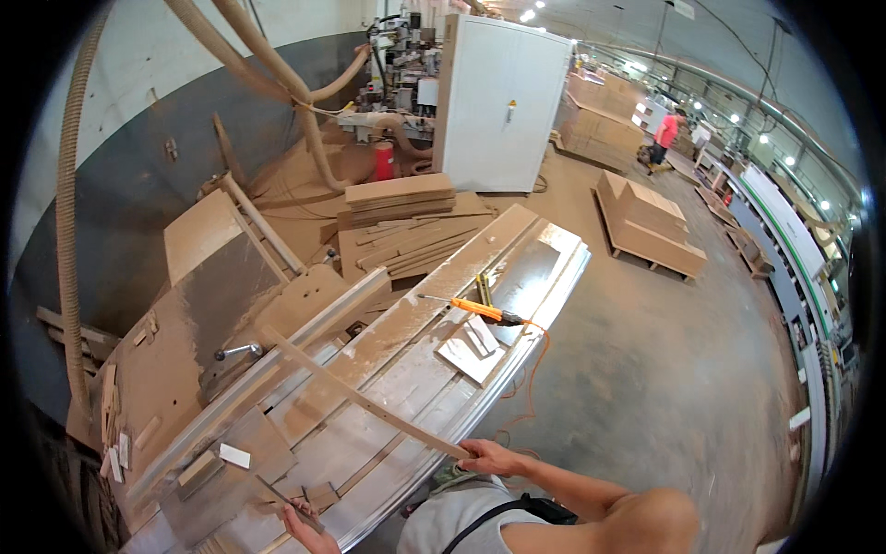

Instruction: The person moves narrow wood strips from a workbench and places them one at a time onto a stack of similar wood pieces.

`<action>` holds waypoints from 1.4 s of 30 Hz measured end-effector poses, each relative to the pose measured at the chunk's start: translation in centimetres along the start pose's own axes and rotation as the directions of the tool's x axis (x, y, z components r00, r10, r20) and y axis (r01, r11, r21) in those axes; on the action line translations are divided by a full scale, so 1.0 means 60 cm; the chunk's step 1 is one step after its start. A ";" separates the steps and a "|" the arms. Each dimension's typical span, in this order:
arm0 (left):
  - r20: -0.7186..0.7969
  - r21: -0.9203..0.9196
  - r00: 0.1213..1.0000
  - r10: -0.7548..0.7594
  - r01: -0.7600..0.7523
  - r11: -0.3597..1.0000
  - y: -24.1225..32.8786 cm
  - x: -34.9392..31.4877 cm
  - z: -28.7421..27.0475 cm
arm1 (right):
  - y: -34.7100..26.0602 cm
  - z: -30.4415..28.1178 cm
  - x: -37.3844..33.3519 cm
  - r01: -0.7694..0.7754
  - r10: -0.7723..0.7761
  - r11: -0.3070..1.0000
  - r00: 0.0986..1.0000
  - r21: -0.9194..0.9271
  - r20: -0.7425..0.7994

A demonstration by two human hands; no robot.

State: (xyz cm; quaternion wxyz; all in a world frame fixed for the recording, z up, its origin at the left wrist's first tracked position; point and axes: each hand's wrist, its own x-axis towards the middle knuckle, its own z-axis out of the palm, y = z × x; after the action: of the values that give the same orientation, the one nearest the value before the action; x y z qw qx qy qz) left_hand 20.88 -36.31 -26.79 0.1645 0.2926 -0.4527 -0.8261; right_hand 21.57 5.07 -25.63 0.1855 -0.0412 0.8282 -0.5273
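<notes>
My right hand point(494, 458) is closed round the near end of a long, narrow wooden strip point(369, 403). From there the strip slants up and left across a dusty metal sliding machine table point(406, 365), its far end near the long fence point(249, 392). At the lower edge, my left hand point(307, 528) is closed on a short, thin wooden strip point(275, 492). Small offcuts lie near that hand, among them a white-faced block point(235, 455). Farther along the table rests an orange air blow gun point(480, 309) with a coiled hose, beside white board pieces point(469, 346).
Stacked boards and loose strips point(406, 198) lie beyond the table. A white cabinet point(498, 102) and a red cylinder point(383, 161) stand farther back. A pallet of panels point(651, 226) sits on the floor to the right. One person point(664, 138) is in the distance.
</notes>
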 end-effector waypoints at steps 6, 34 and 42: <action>0.000 0.059 0.999 0.046 -0.046 0.997 0.016 0.007 0.017 | -0.023 -0.034 0.032 -0.190 0.190 0.969 0.982 -0.159 -0.019; -0.013 0.997 0.851 0.526 0.049 -0.056 0.000 0.295 0.226 | -0.002 -0.304 0.281 0.194 -0.191 0.834 0.980 -0.517 0.061; -0.310 0.790 0.865 0.394 0.003 0.614 -0.104 0.345 0.230 | -0.002 -0.341 0.278 0.183 -0.121 0.771 0.982 -0.610 0.142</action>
State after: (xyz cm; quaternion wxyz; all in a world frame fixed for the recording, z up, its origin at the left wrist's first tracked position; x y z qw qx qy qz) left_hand -3.91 -35.08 -33.20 0.2172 0.4658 -0.7381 -0.4371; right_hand -1.10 18.15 -22.24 0.1571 -0.1916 0.9395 -0.2364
